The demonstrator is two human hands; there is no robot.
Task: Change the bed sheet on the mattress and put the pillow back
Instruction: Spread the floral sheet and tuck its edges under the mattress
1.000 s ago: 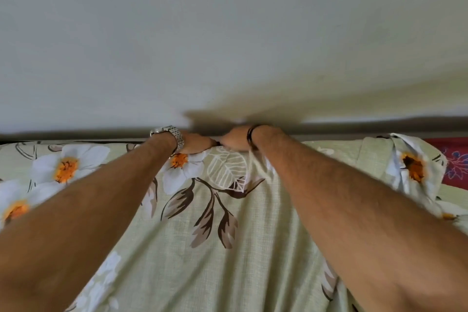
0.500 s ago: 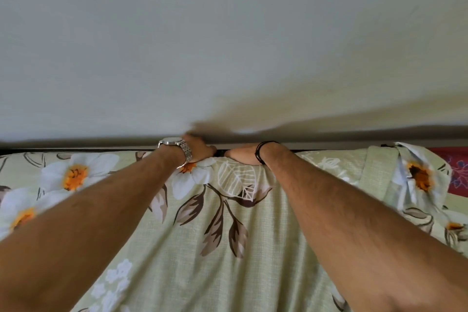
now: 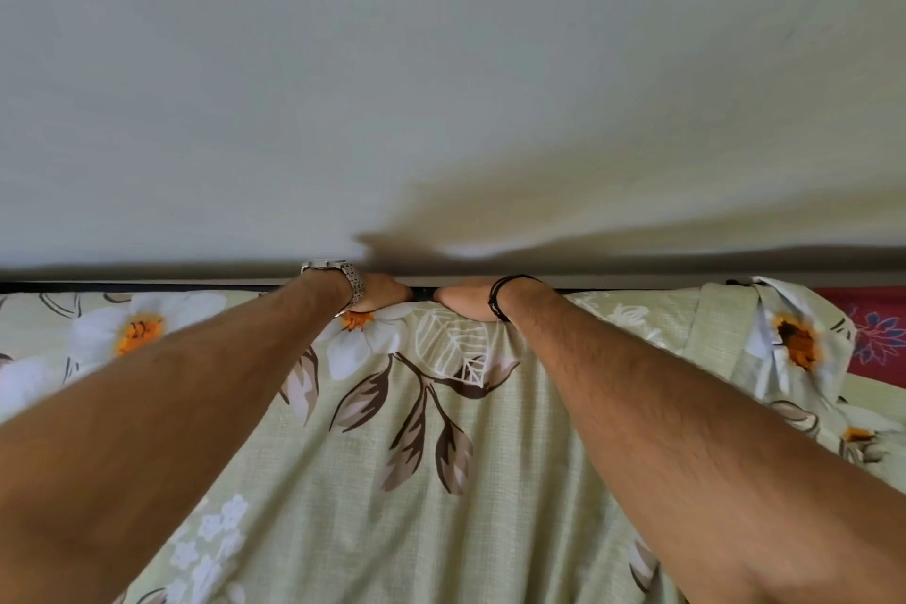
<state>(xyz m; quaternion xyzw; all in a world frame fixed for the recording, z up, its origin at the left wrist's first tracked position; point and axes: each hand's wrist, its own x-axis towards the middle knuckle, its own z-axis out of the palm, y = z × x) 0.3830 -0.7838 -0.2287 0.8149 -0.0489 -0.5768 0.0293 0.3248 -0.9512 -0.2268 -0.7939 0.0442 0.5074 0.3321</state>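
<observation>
- Wall [image 3: 441, 64]: pale, fills the upper half.
- Sheet [image 3: 372, 481]: green floral, spread over the bed up to the dark gap at the wall; bunched at far right beside red fabric [image 3: 877, 334].
- Left hand [image 3: 380, 294], with watch [image 3: 350, 282], and right hand [image 3: 465, 302], with black band [image 3: 495, 304]: both press the sheet's far edge into the gap; fingers hidden, cannot tell.

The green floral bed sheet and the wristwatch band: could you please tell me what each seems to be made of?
The bed sheet looks like woven cotton or a cotton blend, matte: a fine grid weave shows and it falls in soft creases. The wristwatch band on the left wrist looks like polished metal, probably steel: silvery linked segments catch the light.
</observation>
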